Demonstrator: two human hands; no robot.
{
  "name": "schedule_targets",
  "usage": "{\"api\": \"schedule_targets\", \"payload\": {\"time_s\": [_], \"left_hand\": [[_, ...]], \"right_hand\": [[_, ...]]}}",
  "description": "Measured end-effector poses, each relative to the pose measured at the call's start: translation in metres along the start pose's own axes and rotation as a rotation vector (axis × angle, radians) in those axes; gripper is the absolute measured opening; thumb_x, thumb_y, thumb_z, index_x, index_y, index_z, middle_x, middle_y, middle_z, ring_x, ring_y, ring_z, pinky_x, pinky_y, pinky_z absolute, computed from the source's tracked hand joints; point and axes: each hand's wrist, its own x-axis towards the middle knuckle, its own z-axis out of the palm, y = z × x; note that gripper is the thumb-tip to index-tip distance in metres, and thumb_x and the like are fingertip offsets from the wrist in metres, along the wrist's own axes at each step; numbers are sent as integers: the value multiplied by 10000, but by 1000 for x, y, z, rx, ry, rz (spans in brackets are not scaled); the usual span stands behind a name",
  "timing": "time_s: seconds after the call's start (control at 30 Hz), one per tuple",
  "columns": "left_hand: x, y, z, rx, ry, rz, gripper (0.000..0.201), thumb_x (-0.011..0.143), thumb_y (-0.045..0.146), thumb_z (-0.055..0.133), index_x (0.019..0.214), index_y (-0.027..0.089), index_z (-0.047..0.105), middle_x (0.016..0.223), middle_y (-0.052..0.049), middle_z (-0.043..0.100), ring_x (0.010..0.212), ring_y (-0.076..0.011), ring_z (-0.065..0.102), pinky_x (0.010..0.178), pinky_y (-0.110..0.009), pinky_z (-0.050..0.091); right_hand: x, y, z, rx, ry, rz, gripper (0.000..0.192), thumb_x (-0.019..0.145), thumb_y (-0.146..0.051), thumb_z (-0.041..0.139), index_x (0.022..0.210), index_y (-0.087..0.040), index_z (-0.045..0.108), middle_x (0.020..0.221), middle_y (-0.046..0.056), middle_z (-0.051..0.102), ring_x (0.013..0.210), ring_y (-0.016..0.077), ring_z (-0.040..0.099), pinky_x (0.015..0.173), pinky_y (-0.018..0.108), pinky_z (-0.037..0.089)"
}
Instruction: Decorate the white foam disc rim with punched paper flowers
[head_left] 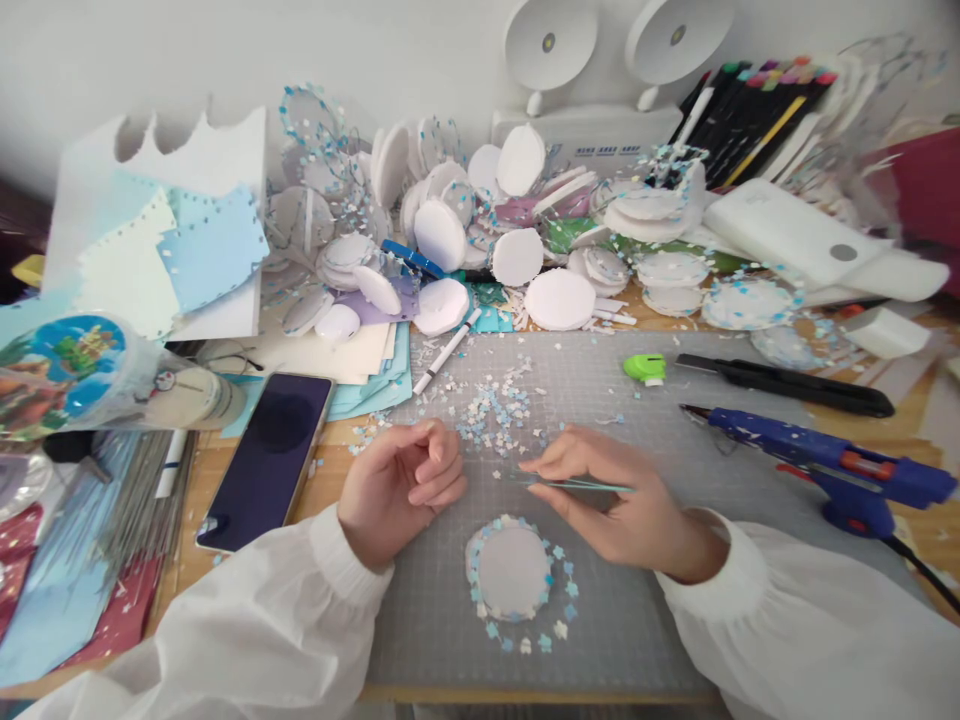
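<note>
My right hand (pixel 600 490) pinches a pair of thin teal tweezers (pixel 596 486) between thumb and fingers, tips pointing left; whether a flower sits in the tips is too small to tell. Loosely curled, my left hand (pixel 409 485) rests palm up on the mat, and nothing shows in it. Between and below both hands lies a round white paper disc (pixel 514 570), ringed by a strand of tiny blue and white flowers (pixel 561 630). Just beyond the hands, loose paper flowers (pixel 491 405) are scattered over the grey cutting mat (pixel 600 640).
A blue glue gun (pixel 817 445), a black cutter (pixel 787 383) and a small green tool (pixel 643 368) lie on the right. A phone (pixel 266 460) and a bundle of wires (pixel 150 500) are left. Decorated white discs (pixel 559 298) pile up behind, below a twin-headed lamp (pixel 551 45).
</note>
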Motion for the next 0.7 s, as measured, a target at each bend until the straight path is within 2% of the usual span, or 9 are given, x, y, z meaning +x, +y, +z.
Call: {"api": "schedule_targets", "payload": {"time_s": [0.3,0.53,0.7], "left_hand": [[1,0,-1,-7,-19,-3,256,841,189,459,611,117,545,512,49,297,382,-39,231,452,-195,254],[1,0,-1,-12,-20,-3,254,842,188,458,613,118,545,514,50,296,393,-47,194,453,-205,221],[1,0,-2,-11,-26,2,253,838,186,458,609,120,543,511,52,295,396,-50,180,457,-208,222]], "right_hand": [[-3,-1,3,-56,-77,-75,205,809,-45,579,917,-219,565,854,45,686,752,148,618,715,321,504],[-3,-3,4,-29,-58,-8,167,815,-48,568,860,-208,557,819,43,661,758,151,611,697,307,497],[-3,-4,7,-42,-38,-46,179,822,-33,543,861,-207,561,810,45,671,734,150,601,680,310,490]]}}
